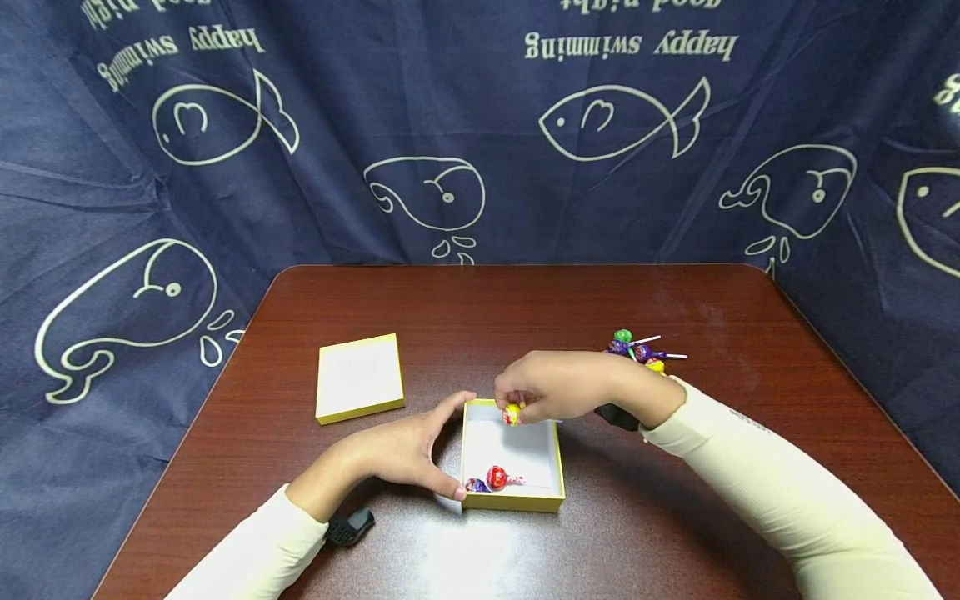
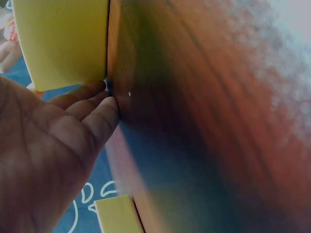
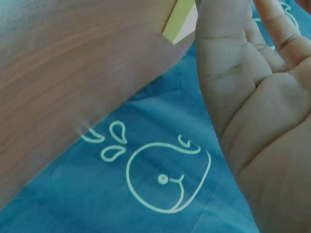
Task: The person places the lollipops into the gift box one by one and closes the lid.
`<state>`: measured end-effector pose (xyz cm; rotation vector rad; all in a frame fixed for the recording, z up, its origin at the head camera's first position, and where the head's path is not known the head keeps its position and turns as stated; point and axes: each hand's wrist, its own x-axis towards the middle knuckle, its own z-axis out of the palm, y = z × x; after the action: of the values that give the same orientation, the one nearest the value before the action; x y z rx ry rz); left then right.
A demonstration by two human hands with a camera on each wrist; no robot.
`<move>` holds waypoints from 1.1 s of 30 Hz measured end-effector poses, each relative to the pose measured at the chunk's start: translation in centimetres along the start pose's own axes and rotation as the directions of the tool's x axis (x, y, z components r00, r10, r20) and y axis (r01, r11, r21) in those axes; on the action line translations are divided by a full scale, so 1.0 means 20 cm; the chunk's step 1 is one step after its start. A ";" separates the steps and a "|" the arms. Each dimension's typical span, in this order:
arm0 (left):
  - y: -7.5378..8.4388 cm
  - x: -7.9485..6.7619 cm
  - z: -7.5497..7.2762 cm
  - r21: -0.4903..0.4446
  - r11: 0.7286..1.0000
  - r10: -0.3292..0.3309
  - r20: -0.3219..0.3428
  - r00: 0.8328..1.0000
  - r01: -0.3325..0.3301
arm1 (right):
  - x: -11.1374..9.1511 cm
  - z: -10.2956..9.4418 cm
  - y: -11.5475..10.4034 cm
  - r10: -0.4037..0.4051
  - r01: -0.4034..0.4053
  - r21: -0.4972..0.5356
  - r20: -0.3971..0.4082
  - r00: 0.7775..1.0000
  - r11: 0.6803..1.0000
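My right hand (image 1: pixel 558 385) pinches a lollipop (image 1: pixel 512 414) in a yellow and red wrapper above the back of an open yellow-edged box (image 1: pixel 513 503) with a white inside. Two lollipops lie in the box's front left: a red one (image 1: pixel 497 477) and a purple one (image 1: pixel 476 485). My left hand (image 1: pixel 405 446) rests along the box's left side, fingers at the back corner and thumb at the front corner. In the left wrist view, its rather straight fingers (image 2: pixel 99 114) meet the yellow wall. The right wrist view shows my palm (image 3: pixel 277 121); the lollipop is hidden there.
A matching yellow-edged lid (image 1: pixel 360 379) lies on the brown table (image 1: pixel 480 300), back left of the box. Several wrapped lollipops (image 1: pixel 641 352) are piled behind my right forearm, partly covered. A dark blue printed cloth (image 1: pixel 465 108) hangs around the table.
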<state>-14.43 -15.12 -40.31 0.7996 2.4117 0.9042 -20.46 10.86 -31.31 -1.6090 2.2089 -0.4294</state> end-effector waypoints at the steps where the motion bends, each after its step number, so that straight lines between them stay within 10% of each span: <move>1: 0.00 0.00 0.00 -0.001 1.000 0.000 0.002 1.000 0.000 | 0.01 0.01 0.00 -0.006 0.006 -0.006 0.004 1.000 1.000; 19: 0.01 0.00 -0.01 -0.005 1.000 0.024 -0.001 1.000 -0.024 | 0.15 0.15 -0.03 -0.026 0.027 -0.054 0.017 1.000 0.998; 33: 0.00 0.00 -0.01 -0.001 1.000 0.013 0.005 1.000 -0.013 | 0.20 0.25 -0.03 0.113 -0.113 -0.016 0.070 0.991 0.994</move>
<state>-14.55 -15.25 -40.25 0.8171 2.4043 0.9078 -18.83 6.81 -35.89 -1.4729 2.2400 -0.3225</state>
